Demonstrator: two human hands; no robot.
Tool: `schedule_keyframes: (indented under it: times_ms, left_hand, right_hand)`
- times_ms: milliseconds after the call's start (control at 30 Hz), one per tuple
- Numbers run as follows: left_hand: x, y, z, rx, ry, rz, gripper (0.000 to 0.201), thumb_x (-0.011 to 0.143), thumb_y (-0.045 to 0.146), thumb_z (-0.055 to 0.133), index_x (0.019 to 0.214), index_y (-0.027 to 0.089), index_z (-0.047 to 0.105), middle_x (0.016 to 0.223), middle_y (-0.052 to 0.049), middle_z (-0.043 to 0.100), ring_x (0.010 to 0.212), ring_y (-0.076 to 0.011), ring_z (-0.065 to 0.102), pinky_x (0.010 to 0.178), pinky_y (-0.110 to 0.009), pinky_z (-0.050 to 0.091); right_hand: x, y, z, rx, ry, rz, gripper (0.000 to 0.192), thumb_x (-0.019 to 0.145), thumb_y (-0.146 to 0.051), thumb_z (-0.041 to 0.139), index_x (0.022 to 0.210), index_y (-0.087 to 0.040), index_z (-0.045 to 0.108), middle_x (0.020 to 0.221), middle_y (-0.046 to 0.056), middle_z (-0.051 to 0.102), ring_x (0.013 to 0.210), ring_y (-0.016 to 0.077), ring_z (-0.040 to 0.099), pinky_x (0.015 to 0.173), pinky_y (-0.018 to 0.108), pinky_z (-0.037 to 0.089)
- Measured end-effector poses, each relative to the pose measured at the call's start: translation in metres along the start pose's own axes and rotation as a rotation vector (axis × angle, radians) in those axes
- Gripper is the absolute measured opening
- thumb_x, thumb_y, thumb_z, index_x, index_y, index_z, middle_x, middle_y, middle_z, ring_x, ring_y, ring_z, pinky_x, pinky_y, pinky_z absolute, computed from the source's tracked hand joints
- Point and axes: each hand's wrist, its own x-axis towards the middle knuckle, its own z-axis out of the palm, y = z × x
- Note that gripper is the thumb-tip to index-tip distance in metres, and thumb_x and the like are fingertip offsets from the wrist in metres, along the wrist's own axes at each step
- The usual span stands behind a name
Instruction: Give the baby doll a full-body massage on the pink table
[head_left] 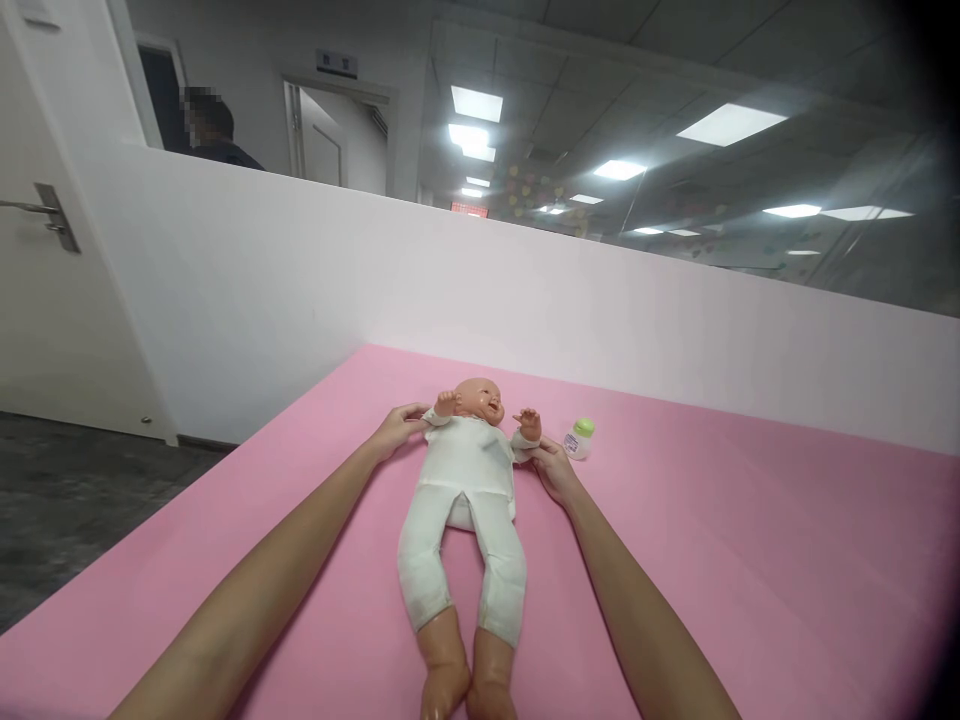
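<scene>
A baby doll (465, 500) in a white romper lies on its back on the pink mat (750, 560), head away from me and bare feet toward me. My left hand (399, 430) grips the white sleeve at the doll's arm on the left side. My right hand (553, 468) holds the sleeve of the doll's other arm. Both doll arms are raised beside its head.
A small white bottle with a green cap (579, 438) stands on the mat just right of my right hand. A white partition wall (525, 300) runs behind the mat. A person (214, 130) stands beyond it at far left. A white door (45, 280) is at left.
</scene>
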Motion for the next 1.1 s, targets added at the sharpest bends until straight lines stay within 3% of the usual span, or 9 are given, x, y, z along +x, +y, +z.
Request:
schedule_keyframes:
  times_ms: [67, 200, 367, 433, 567, 700, 800, 933, 1100]
  left_hand:
    - [0.000, 0.001, 0.002, -0.008, 0.017, -0.008, 0.050, 0.068, 0.045, 0.084, 0.110, 0.018, 0.079, 0.121, -0.013, 0.076, 0.115, -0.0334, 0.067, 0.100, -0.043, 0.050]
    - [0.002, -0.001, 0.006, 0.032, 0.062, -0.014, 0.054, 0.069, 0.051, 0.084, 0.111, 0.017, 0.078, 0.118, -0.012, 0.076, 0.113, -0.0320, 0.067, 0.095, -0.039, 0.050]
    - [0.005, -0.008, 0.006, 0.226, 0.124, -0.080, 0.042, 0.075, 0.059, 0.076, 0.078, 0.017, 0.073, 0.076, -0.003, 0.069, 0.072, -0.0196, 0.061, 0.067, -0.030, 0.041]
    - [0.006, -0.010, 0.006, 0.252, 0.137, -0.102, 0.042, 0.076, 0.059, 0.075, 0.074, 0.017, 0.070, 0.070, -0.002, 0.066, 0.067, -0.0178, 0.057, 0.064, -0.030, 0.038]
    - [0.004, -0.006, 0.006, 0.168, 0.136, -0.090, 0.043, 0.073, 0.054, 0.079, 0.093, 0.016, 0.077, 0.094, -0.008, 0.076, 0.089, -0.0250, 0.066, 0.076, -0.033, 0.046]
    - [0.001, 0.001, 0.006, 0.018, 0.073, -0.038, 0.053, 0.068, 0.046, 0.086, 0.111, 0.016, 0.077, 0.122, -0.013, 0.075, 0.113, -0.0311, 0.067, 0.095, -0.038, 0.050]
    - [-0.001, 0.004, 0.004, -0.021, -0.006, -0.002, 0.054, 0.066, 0.043, 0.088, 0.112, 0.017, 0.078, 0.122, -0.013, 0.076, 0.115, -0.0328, 0.067, 0.098, -0.041, 0.050]
    - [0.000, 0.001, 0.000, 0.005, -0.068, 0.004, 0.052, 0.066, 0.041, 0.087, 0.112, 0.019, 0.079, 0.122, -0.012, 0.076, 0.114, -0.0320, 0.068, 0.097, -0.042, 0.051]
    - [0.002, -0.006, -0.004, 0.025, -0.080, -0.034, 0.047, 0.073, 0.043, 0.084, 0.112, 0.018, 0.079, 0.121, -0.013, 0.075, 0.113, -0.0317, 0.068, 0.095, -0.041, 0.052]
  right_hand:
    - [0.002, 0.002, -0.001, -0.002, 0.024, -0.016, 0.023, 0.068, -0.030, 0.083, 0.089, -0.022, 0.080, 0.088, 0.003, 0.077, 0.084, 0.0218, 0.066, 0.080, 0.036, 0.052]
    - [0.006, 0.006, -0.002, -0.016, 0.058, -0.032, 0.033, 0.069, -0.043, 0.088, 0.092, -0.022, 0.079, 0.091, 0.004, 0.077, 0.086, 0.0218, 0.067, 0.082, 0.035, 0.051]
    - [0.012, 0.010, -0.002, -0.051, 0.158, 0.011, 0.038, 0.066, -0.053, 0.091, 0.072, -0.019, 0.074, 0.072, 0.003, 0.072, 0.067, 0.0178, 0.060, 0.069, 0.033, 0.048]
    - [0.012, 0.010, -0.002, -0.059, 0.186, 0.022, 0.041, 0.064, -0.055, 0.091, 0.067, -0.019, 0.072, 0.066, 0.002, 0.070, 0.064, 0.0174, 0.058, 0.065, 0.032, 0.047]
    - [0.009, 0.007, 0.000, -0.010, 0.157, 0.013, 0.036, 0.065, -0.051, 0.092, 0.073, -0.020, 0.075, 0.073, 0.003, 0.073, 0.069, 0.0194, 0.063, 0.070, 0.034, 0.049]
    - [0.004, 0.004, 0.001, 0.035, 0.088, -0.022, 0.035, 0.066, -0.044, 0.092, 0.089, -0.021, 0.080, 0.090, 0.005, 0.078, 0.085, 0.0227, 0.067, 0.082, 0.036, 0.052]
    - [0.002, 0.003, -0.001, 0.014, 0.024, -0.034, 0.033, 0.069, -0.040, 0.090, 0.096, -0.022, 0.081, 0.096, 0.005, 0.078, 0.090, 0.0227, 0.066, 0.084, 0.036, 0.051]
    - [0.000, 0.001, -0.002, -0.034, -0.046, -0.044, 0.027, 0.068, -0.035, 0.087, 0.091, -0.023, 0.082, 0.095, 0.004, 0.078, 0.090, 0.0227, 0.066, 0.085, 0.036, 0.050]
    - [-0.001, -0.001, 0.000, -0.099, -0.118, -0.062, 0.036, 0.073, -0.035, 0.083, 0.107, -0.025, 0.082, 0.117, 0.007, 0.077, 0.112, 0.0282, 0.063, 0.093, 0.038, 0.050]
